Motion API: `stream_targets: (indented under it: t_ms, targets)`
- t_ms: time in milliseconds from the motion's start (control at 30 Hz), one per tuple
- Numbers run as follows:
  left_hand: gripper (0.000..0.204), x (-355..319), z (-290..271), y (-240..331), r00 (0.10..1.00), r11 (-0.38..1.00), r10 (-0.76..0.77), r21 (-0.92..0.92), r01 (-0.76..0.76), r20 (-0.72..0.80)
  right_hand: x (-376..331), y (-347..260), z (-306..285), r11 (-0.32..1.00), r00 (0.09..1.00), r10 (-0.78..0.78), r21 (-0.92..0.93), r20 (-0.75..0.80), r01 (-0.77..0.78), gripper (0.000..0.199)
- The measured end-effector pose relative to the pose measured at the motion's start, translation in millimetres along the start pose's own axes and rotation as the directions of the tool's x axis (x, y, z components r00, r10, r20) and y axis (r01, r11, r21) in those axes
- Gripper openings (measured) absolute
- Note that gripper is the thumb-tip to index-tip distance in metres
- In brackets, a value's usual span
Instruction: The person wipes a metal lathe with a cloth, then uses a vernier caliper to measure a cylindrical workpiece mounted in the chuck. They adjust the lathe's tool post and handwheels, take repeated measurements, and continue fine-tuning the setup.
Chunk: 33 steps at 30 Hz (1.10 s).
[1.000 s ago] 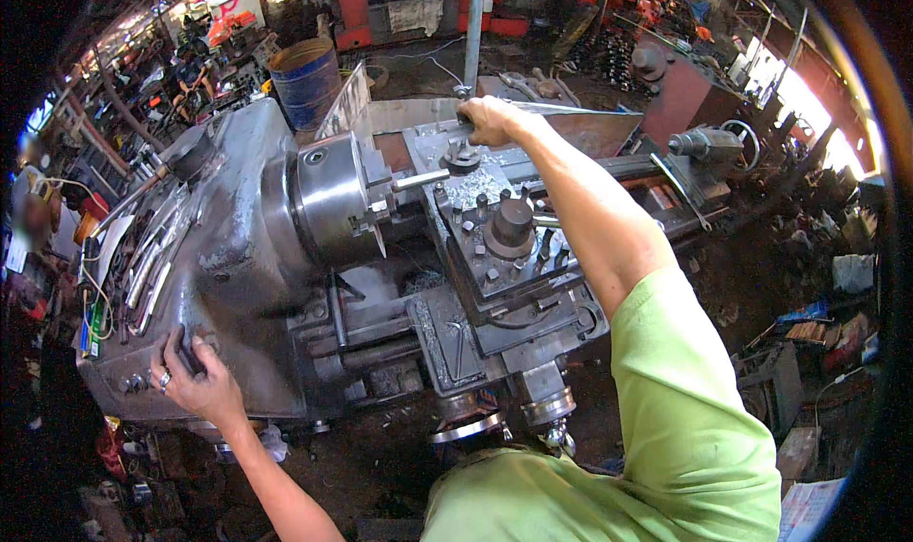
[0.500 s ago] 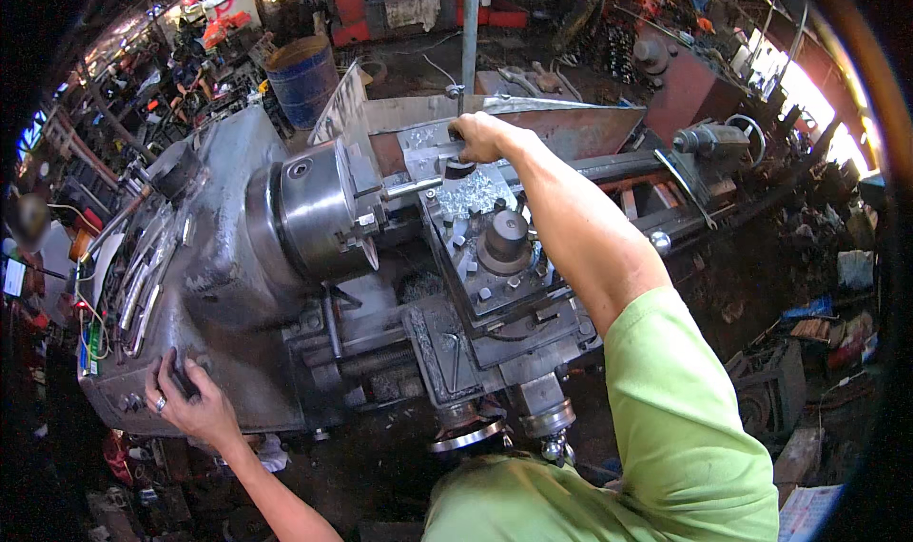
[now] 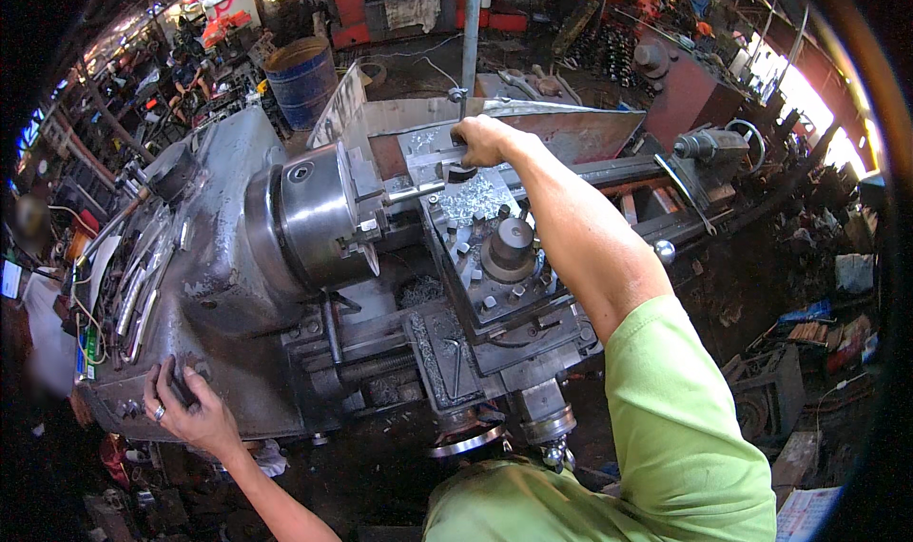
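Observation:
My left hand (image 3: 197,414) is at the front of the lathe's grey headstock (image 3: 223,266), fingers curled around a dark knob (image 3: 184,382) they partly hide. A ring is on one finger. My right arm reaches across the carriage. My right hand (image 3: 487,143) is closed on a dark curved metal piece (image 3: 460,172) at the end of a thin bright rod (image 3: 416,193); its full shape is hidden. That rod points toward the large steel chuck (image 3: 319,214). Below my right hand, silvery chips (image 3: 466,198) lie beside the square tool post (image 3: 511,247).
The tailstock (image 3: 709,145) sits farther right on the bed. Long metal tools (image 3: 143,300) lie on the headstock. A hex-type key (image 3: 456,366) rests on the carriage. Behind stand a blue drum (image 3: 302,86), a pole (image 3: 472,38) and a sheet-metal guard (image 3: 571,128). A person (image 3: 187,78) is far left.
The view has shifted slightly. Both hands keep nearly the same places and grips, and the chuck shows no visible turn.

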<state>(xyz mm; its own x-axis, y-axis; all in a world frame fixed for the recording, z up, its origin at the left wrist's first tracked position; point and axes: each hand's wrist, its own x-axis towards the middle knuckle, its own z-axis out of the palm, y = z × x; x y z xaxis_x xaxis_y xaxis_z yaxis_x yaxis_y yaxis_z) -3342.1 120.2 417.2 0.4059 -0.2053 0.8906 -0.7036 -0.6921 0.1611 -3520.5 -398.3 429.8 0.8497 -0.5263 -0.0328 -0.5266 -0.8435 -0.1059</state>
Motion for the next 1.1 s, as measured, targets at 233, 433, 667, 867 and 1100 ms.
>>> stream_targets:
  t_ms: [233, 433, 667, 867, 1100]
  targets:
    - [0.024, 1, -1, 0, 1.0, 1.0, 0.0, -0.001, 0.0, 0.011, -1, -2, -2, 1.0, 1.0, 0.013, -0.016, 0.003, -0.013, 0.045]
    - [0.025, -25, -23, 21, 0.991, 0.996, -0.019, -0.09, 0.007, -0.131, -4, -3, -5, 1.0, 1.0, -0.014, -0.022, -0.012, 0.014, 0.045]
    - [0.04, -276, -40, 65, -0.273, 0.812, 0.134, 0.053, 0.581, 0.953, -5, -5, -10, 0.996, 0.998, -0.066, -0.062, -0.023, 0.064, 0.048]
    - [0.073, -434, -32, 109, -0.679, 0.676, 0.429, 0.287, 0.679, 0.595, -2, -5, -11, 0.994, 0.997, -0.072, -0.082, -0.013, 0.07, 0.05]
    - [0.076, -405, -34, 141, -0.237, 0.003, 0.729, 0.343, 0.939, 0.642, 1, -2, -8, 0.993, 0.994, -0.101, -0.073, -0.044, 0.097, 0.043]
